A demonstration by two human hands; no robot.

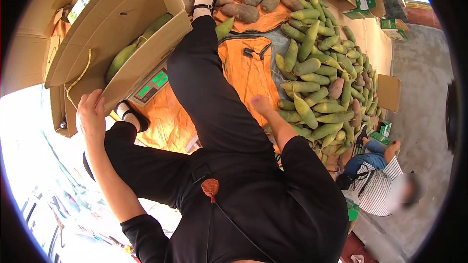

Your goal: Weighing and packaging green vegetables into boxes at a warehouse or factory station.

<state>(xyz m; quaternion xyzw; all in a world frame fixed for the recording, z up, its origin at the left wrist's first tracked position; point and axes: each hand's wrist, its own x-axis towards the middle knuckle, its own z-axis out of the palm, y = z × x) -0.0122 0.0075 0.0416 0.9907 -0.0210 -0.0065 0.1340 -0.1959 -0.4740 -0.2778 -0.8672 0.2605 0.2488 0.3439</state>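
My left hand [91,117] is raised at the near corner of an open cardboard box [146,61], its fingers loosely apart with nothing seen in them. Whether the fingertips touch the cardboard, I cannot tell. Long green radishes [120,62] lie inside this box, which stands tilted in view by a digital scale [146,96] with lit green displays. My right hand [262,103] is curled into a fist beside my right thigh, just left of a big heap of green radishes [319,80]. Nothing shows in that fist.
Reddish-brown roots [241,12] lie at the far side, and a single green radish [224,28] rests by my right leg. Orange sheeting [248,68] covers the ground. A yellow cord [80,77] hangs on the box. At right, a person in a striped top [374,185] sits near the heap.
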